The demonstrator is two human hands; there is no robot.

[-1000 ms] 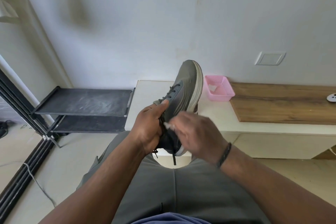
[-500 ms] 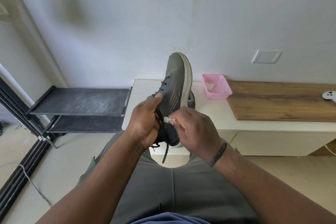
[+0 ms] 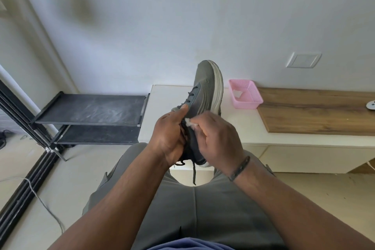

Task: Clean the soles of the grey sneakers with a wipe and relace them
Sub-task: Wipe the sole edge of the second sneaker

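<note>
On the far side I see a white wall (image 3: 142, 16) with a blank white switch plate (image 3: 303, 60) set into it at right. Below that plate runs a low white cabinet (image 3: 304, 154), its right part covered by a wooden board (image 3: 316, 113). A small pink basket (image 3: 252, 95) stands on the cabinet top just left of the board, with something white and crumpled inside it. Far left of the cabinet I see a black two-tier rack (image 3: 91, 109), both shelves dusty. Along the left edge runs a black door track (image 3: 24, 189), and a pale cable (image 3: 46, 207) trails over the floor beside it.
</note>
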